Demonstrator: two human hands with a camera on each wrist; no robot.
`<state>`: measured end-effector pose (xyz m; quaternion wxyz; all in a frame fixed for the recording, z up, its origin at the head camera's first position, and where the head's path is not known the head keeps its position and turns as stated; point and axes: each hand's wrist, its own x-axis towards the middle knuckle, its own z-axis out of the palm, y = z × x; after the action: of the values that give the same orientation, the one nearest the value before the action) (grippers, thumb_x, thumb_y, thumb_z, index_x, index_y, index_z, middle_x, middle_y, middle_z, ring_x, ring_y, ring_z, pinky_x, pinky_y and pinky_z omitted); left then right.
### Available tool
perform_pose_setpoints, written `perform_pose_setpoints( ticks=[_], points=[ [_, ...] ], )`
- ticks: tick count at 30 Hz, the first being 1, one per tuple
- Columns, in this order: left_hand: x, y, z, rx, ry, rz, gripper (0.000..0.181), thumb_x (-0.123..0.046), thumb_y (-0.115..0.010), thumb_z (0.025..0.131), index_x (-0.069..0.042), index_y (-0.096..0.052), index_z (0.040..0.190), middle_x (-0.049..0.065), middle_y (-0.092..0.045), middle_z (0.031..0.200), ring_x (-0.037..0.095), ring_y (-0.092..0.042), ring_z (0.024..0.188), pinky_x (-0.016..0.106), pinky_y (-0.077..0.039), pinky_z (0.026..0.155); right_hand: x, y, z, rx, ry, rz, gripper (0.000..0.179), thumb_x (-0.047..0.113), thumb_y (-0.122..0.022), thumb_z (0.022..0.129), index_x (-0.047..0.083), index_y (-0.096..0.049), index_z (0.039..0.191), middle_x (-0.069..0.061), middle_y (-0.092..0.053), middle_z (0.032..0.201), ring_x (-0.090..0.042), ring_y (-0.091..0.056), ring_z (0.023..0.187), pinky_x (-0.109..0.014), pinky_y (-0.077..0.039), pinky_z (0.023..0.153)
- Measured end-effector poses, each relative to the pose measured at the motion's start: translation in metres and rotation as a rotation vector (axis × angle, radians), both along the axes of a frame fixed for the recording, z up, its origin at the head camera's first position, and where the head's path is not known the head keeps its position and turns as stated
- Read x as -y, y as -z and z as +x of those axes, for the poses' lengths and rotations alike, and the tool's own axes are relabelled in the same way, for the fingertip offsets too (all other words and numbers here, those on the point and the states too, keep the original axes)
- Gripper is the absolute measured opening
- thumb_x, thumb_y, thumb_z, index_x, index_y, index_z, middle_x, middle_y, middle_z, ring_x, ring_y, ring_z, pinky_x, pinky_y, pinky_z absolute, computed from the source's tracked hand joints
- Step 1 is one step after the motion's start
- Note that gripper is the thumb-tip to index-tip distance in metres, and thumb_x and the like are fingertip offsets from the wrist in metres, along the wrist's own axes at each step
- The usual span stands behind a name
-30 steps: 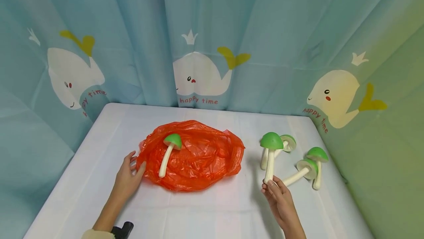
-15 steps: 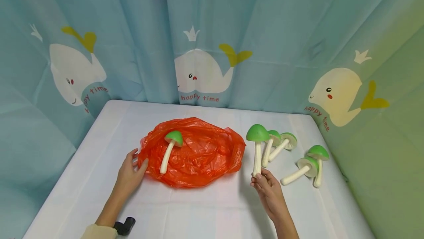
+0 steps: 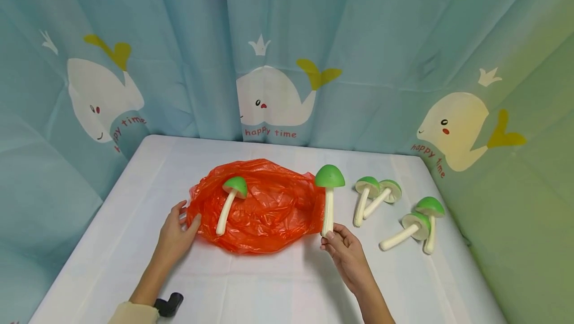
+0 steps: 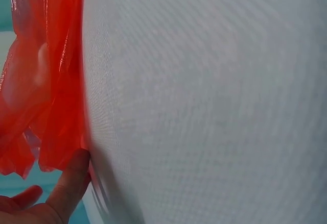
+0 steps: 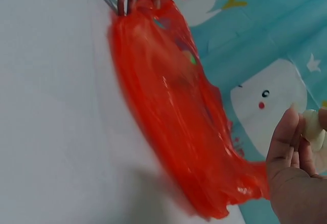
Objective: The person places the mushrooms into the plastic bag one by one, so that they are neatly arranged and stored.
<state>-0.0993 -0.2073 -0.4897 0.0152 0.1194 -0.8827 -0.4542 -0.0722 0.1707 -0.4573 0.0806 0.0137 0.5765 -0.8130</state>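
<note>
In the head view my right hand (image 3: 351,256) holds a toy mushroom (image 3: 329,179) upright by the foot of its white stem. Its green cap overlaps the right rim of a crumpled red plastic bag (image 3: 269,237). The right wrist view shows the pale stem end (image 5: 312,129) pinched between thumb and fingers. Another green-capped mushroom (image 3: 227,209) lies slanted at the left part of the bag. My left hand (image 3: 176,234) rests at the bag's left edge with fingers loosely extended. A straight finger (image 4: 74,175) touches the red plastic (image 4: 64,106) in the left wrist view.
Several more mushrooms lie on the right of the white table (image 3: 251,289), including one pair (image 3: 367,187) farther back and another (image 3: 405,237) nearer the right edge. A black device (image 3: 169,305) sits by my left wrist. Whale-print curtains (image 3: 381,30) surround the table.
My right hand has carried its mushroom leftward, from beside the other mushrooms to the bag's right rim. My left hand and the mushroom at the bag's left have stayed in place.
</note>
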Motion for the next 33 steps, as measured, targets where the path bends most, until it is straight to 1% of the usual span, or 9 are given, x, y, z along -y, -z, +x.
perform_pose_setpoints(
  ticks=[5, 10, 17, 22, 24, 26, 31, 33],
  points=[
    [0.0, 0.0, 0.001, -0.003, -0.003, 0.004, 0.066, -0.027, -0.055, 0.093, 0.004, -0.025, 0.143, 0.029, -0.037, 0.134, 0.045, -0.047, 0.115, 0.05, -0.045, 0.09, 0.009, 0.0, 0.0, -0.001, -0.024, 0.007, 0.031, 0.0, -0.054, 0.093, -0.012, -0.039, 0.117, -0.015, -0.054, 0.094, -0.016, -0.057, 0.082, -0.026, -0.053, 0.074],
    [0.0, -0.002, 0.002, -0.004, -0.007, 0.004, 0.066, -0.026, -0.056, 0.093, 0.003, -0.025, 0.143, 0.028, -0.038, 0.134, 0.045, -0.047, 0.115, 0.05, -0.044, 0.09, 0.019, 0.001, -0.002, -0.002, -0.036, 0.046, 0.033, 0.002, -0.056, 0.092, -0.013, -0.041, 0.116, -0.015, -0.055, 0.093, -0.02, -0.058, 0.083, -0.027, -0.053, 0.073],
    [-0.001, 0.0, 0.002, 0.01, -0.004, 0.0, 0.066, -0.027, -0.055, 0.093, 0.003, -0.024, 0.143, 0.028, -0.036, 0.136, 0.044, -0.045, 0.117, 0.05, -0.044, 0.091, 0.034, 0.005, 0.0, 0.07, -0.104, 0.108, 0.036, 0.006, -0.059, 0.091, -0.014, -0.042, 0.117, -0.022, -0.056, 0.097, -0.027, -0.059, 0.087, -0.033, -0.053, 0.079],
    [-0.001, 0.0, 0.002, 0.011, -0.007, -0.003, 0.066, -0.027, -0.056, 0.093, 0.002, -0.025, 0.143, 0.028, -0.036, 0.136, 0.044, -0.046, 0.117, 0.05, -0.044, 0.09, 0.044, 0.004, -0.001, 0.067, -0.13, 0.138, 0.039, 0.009, -0.061, 0.091, -0.015, -0.045, 0.117, -0.024, -0.057, 0.099, -0.029, -0.06, 0.087, -0.038, -0.052, 0.083],
    [-0.001, 0.0, 0.002, 0.017, -0.009, 0.001, 0.067, -0.027, -0.056, 0.093, 0.002, -0.024, 0.143, 0.028, -0.036, 0.137, 0.044, -0.045, 0.117, 0.05, -0.044, 0.09, 0.047, 0.004, -0.003, 0.067, -0.132, 0.147, 0.039, 0.009, -0.061, 0.091, -0.015, -0.045, 0.118, -0.024, -0.057, 0.099, -0.028, -0.06, 0.085, -0.04, -0.051, 0.085],
    [-0.001, 0.0, 0.002, 0.021, -0.009, 0.006, 0.067, -0.028, -0.056, 0.093, 0.002, -0.024, 0.143, 0.028, -0.035, 0.137, 0.043, -0.045, 0.118, 0.049, -0.044, 0.091, 0.051, 0.004, -0.005, 0.069, -0.128, 0.149, 0.041, 0.009, -0.061, 0.091, -0.016, -0.045, 0.119, -0.023, -0.058, 0.1, -0.026, -0.06, 0.086, -0.04, -0.051, 0.085],
    [-0.001, 0.001, 0.002, 0.029, -0.008, 0.013, 0.068, -0.027, -0.056, 0.093, 0.002, -0.023, 0.144, 0.027, -0.034, 0.138, 0.043, -0.044, 0.119, 0.049, -0.044, 0.091, 0.06, 0.005, -0.009, 0.073, -0.127, 0.128, 0.042, 0.009, -0.061, 0.091, -0.017, -0.044, 0.119, -0.017, -0.058, 0.098, -0.023, -0.059, 0.087, -0.031, -0.053, 0.08],
    [-0.002, 0.001, 0.001, 0.03, -0.007, 0.015, 0.067, -0.027, -0.056, 0.093, 0.002, -0.023, 0.144, 0.027, -0.034, 0.138, 0.043, -0.044, 0.119, 0.049, -0.044, 0.091, 0.063, 0.005, -0.01, 0.078, -0.132, 0.121, 0.041, 0.01, -0.061, 0.091, -0.017, -0.045, 0.118, -0.016, -0.057, 0.096, -0.022, -0.058, 0.087, -0.03, -0.053, 0.079]
  ],
)
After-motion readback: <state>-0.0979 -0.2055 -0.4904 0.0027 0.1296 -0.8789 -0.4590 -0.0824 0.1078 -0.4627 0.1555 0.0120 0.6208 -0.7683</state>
